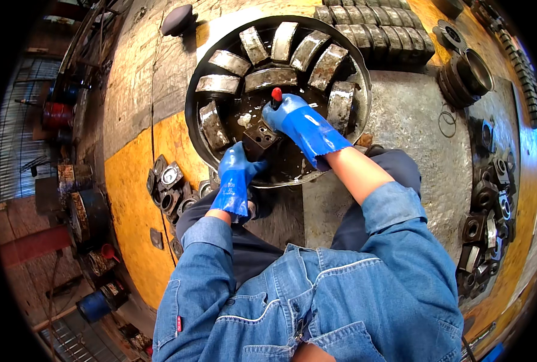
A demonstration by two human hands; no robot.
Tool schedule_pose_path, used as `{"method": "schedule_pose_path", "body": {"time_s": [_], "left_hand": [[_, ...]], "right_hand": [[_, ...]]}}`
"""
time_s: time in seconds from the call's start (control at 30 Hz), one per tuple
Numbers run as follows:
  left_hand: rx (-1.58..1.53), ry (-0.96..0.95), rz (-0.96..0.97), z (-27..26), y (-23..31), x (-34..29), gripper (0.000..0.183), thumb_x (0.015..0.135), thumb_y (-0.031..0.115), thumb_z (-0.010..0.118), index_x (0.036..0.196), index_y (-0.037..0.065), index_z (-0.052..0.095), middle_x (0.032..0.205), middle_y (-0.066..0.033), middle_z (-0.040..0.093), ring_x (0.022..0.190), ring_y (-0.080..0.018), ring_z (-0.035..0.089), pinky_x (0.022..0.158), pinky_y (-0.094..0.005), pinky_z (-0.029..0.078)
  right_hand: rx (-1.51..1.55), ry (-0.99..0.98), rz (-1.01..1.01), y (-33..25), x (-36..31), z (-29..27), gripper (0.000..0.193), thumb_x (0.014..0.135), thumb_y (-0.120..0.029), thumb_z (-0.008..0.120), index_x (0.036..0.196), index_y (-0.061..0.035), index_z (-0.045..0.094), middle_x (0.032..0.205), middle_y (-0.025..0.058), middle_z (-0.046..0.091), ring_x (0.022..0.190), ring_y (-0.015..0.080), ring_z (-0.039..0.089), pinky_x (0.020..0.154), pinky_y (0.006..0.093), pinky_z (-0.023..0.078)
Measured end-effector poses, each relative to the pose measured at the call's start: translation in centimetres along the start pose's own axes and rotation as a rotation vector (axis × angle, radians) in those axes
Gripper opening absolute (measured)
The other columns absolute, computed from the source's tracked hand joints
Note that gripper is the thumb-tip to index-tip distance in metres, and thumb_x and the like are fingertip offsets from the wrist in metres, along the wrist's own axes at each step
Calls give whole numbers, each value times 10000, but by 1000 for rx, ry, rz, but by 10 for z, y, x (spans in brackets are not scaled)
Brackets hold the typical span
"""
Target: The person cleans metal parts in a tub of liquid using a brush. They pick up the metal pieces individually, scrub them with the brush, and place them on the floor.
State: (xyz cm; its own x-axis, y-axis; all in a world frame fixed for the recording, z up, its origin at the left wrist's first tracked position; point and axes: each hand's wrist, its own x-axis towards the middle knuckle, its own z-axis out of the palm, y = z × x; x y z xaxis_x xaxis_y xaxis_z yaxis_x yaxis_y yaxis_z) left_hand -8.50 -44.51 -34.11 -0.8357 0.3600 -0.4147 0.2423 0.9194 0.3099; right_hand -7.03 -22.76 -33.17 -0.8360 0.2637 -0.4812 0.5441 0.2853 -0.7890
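Observation:
Both of my hands wear blue rubber gloves and are over a round black pan point(190, 114) with dark liquid in its bottom. My right hand point(289, 113) is closed round a tool with a red handle end point(277, 95); the glove hides its working end. Just below it, a dark square metal block point(261, 135) with several round holes sits tilted. My left hand point(237, 164) holds the block's near left corner, fingers on its left side and thumb toward the right. Several curved, wet metal segments point(271, 78) stand around the pan's inside.
Rows of similar metal blocks point(389, 39) are stacked at the back right. Dark rings point(464, 78) stand at the right, above loose metal parts point(485, 211). More small parts point(172, 187) lie left of the pan. A dark rounded object point(178, 20) lies at the far left.

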Motion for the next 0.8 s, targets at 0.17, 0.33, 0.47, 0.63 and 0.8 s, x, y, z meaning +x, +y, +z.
{"method": "schedule_pose_path", "body": {"time_s": [0.17, 0.33, 0.47, 0.63, 0.8], "left_hand": [[3, 17, 8, 5, -4, 5, 639, 701, 341, 927, 1216, 31, 714, 1138, -174, 770, 1108, -340, 722, 957, -421, 558], [-8, -12, 2, 3, -2, 1, 675, 712, 373, 922, 1254, 41, 695, 1196, -174, 754, 1153, -345, 705, 979, -431, 554], [-49, -15, 7, 3, -6, 1, 676, 712, 357, 921, 1261, 37, 693, 1203, -172, 754, 1153, -346, 706, 979, -432, 554], [-24, -6, 35, 3, 4, 9, 676, 710, 346, 927, 1268, 47, 691, 1217, -175, 749, 1150, -349, 706, 979, -431, 554], [-21, 12, 12, 8, -13, 7, 659, 707, 332, 928, 1251, 42, 696, 1195, -176, 752, 1132, -345, 711, 968, -424, 555]], "right_hand": [[-131, 27, -47, 9, -12, -4, 352, 878, -391, 671, 917, -47, 730, 871, 188, 743, 807, 313, 725, 755, 413, 557], [-348, -59, -43, 2, -36, -29, 365, 887, -374, 623, 983, -50, 761, 979, 226, 757, 951, 370, 741, 834, 444, 567], [-308, -4, 33, 5, -35, -54, 382, 903, -386, 607, 1053, -69, 759, 1064, 215, 758, 1013, 388, 725, 892, 447, 570], [-651, 96, 33, 33, 20, -42, 325, 872, -253, 750, 1166, -120, 787, 1171, 149, 768, 1104, 349, 741, 893, 480, 610], [-398, 20, 43, 17, 16, -33, 244, 895, -252, 752, 1097, -122, 794, 1140, 133, 771, 1017, 298, 743, 889, 409, 595]]}}
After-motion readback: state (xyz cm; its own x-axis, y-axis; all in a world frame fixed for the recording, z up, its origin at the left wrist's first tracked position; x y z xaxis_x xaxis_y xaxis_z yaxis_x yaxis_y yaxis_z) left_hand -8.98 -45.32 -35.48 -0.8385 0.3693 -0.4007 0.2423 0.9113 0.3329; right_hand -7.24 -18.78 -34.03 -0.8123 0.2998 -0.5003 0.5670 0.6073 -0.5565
